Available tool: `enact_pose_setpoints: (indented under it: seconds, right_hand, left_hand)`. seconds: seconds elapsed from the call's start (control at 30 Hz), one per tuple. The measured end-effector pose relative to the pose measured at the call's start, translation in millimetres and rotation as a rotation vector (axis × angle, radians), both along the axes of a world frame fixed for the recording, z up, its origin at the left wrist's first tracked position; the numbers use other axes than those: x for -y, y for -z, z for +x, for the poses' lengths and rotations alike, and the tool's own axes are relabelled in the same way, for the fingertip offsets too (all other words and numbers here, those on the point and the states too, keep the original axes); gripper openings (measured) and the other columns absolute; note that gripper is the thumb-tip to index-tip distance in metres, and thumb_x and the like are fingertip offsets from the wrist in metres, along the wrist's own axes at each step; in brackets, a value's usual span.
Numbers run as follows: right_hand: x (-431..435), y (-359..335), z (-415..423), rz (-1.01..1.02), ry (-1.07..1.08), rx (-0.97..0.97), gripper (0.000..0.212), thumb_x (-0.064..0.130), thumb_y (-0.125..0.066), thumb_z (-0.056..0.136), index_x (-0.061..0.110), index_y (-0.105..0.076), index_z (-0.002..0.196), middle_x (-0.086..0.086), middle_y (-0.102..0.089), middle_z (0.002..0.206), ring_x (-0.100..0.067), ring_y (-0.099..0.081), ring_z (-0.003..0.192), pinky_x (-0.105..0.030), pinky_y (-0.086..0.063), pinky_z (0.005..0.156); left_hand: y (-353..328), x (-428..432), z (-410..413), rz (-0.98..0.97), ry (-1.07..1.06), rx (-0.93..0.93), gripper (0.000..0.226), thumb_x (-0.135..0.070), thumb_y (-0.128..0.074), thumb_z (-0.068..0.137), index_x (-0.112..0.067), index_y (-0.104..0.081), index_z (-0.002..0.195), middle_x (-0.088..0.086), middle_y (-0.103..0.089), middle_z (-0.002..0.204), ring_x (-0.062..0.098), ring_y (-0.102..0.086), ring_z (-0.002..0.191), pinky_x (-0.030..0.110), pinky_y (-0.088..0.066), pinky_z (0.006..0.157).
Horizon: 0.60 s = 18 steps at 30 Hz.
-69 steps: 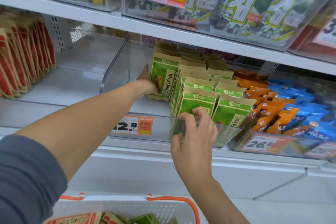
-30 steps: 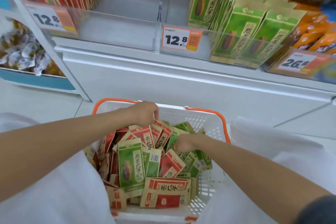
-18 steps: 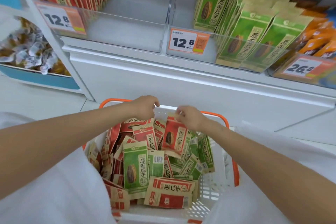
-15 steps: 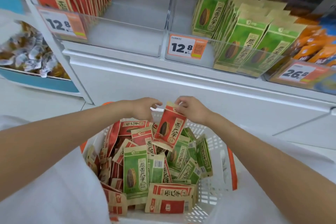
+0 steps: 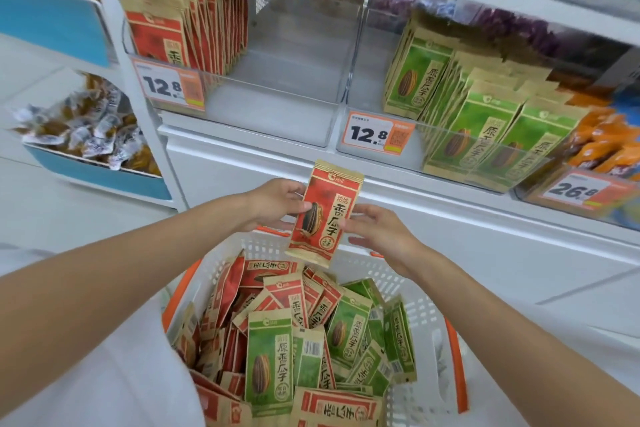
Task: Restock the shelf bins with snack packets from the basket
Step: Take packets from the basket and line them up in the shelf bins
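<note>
- We note one red packet held upright in the air, above the far rim of the basket and in front of the white shelf face below the bins.
- Left hands entry: the left hand grips the packet's left edge, thumb curled onto the printed front, fingers behind it.
- The right hand is relaxed, fingers nearly straight and loosely spread; its uppermost digit touches the packet's right edge (we see no curl round it).
- The basket is white mesh with an orange handle; it holds a loose heap of red and green packets, among them one green packet lying face up near the middle.
- Left clear bin: a row of red packets stands on edge at its left side, behind a 12.8 price tag.
- Right clear bin: green packets stand in rows at its right side; a second 12.8 tag sits on its front.
- Further right are orange packets and a 26.8 tag, both blurred.
</note>
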State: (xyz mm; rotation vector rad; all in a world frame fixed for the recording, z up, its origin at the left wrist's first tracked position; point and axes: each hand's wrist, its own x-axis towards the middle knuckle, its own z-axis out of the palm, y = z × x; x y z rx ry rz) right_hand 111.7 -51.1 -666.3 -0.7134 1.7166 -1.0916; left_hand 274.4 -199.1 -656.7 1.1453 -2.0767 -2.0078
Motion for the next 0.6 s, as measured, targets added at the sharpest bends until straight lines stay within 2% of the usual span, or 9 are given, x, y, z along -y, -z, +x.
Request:
enact_pose_setpoints:
  seconds: [0.17,0.33,0.43,0.6]
  right_hand:
    - [9.9,-7.6,19.6,-0.092,0.000,-0.082,0.028,0.014,-0.072,0.086,0.008,-0.063,0.112,-0.006,-0.073,0.103,-0.021,-0.070,0.097,-0.032,-0.057,0.086]
    - [41.7,-39.5,35.2,-0.185,-0.003,-0.103,0.013,0.013,-0.069,0.088,0.014,-0.067,0.101,-0.003,-0.075,0.097,-0.013,-0.070,0.085,-0.024,-0.056,0.073]
    - [72.0,-68.5,37.9,-0.255,-0.013,-0.095,0.015,0.011,-0.066,0.090,0.009,-0.067,0.105,-0.007,-0.075,0.099,-0.015,-0.069,0.083,-0.025,-0.055,0.070]
    - [127.5,-123.1,36.3,-0.366,-0.001,-0.057,0.017,0.007,-0.063,0.091,0.006,-0.068,0.107,-0.007,-0.073,0.093,-0.016,-0.068,0.077,-0.021,-0.055,0.063]
  left_hand:
    - [-22.1,3.9,12.3,-0.021,-0.062,-0.111,0.020,-0.014,-0.055,0.098,-0.011,-0.059,0.118,0.008,-0.066,0.117,0.016,-0.064,0.105,0.021,-0.055,0.075]
    - [-47.2,20.3,24.9,-0.187,-0.154,-0.246,0.018,-0.012,-0.051,0.100,-0.009,-0.060,0.115,0.011,-0.067,0.107,0.015,-0.067,0.088,0.020,-0.056,0.070]
    - [-72.6,40.7,28.6,-0.321,-0.235,-0.347,0.021,-0.010,-0.052,0.099,-0.009,-0.060,0.119,0.016,-0.069,0.107,0.010,-0.067,0.077,0.018,-0.056,0.065]
    - [-130.4,85.6,20.0,-0.432,-0.334,-0.428,0.015,-0.011,-0.054,0.098,-0.017,-0.062,0.109,0.006,-0.069,0.102,0.007,-0.066,0.078,0.016,-0.056,0.063]
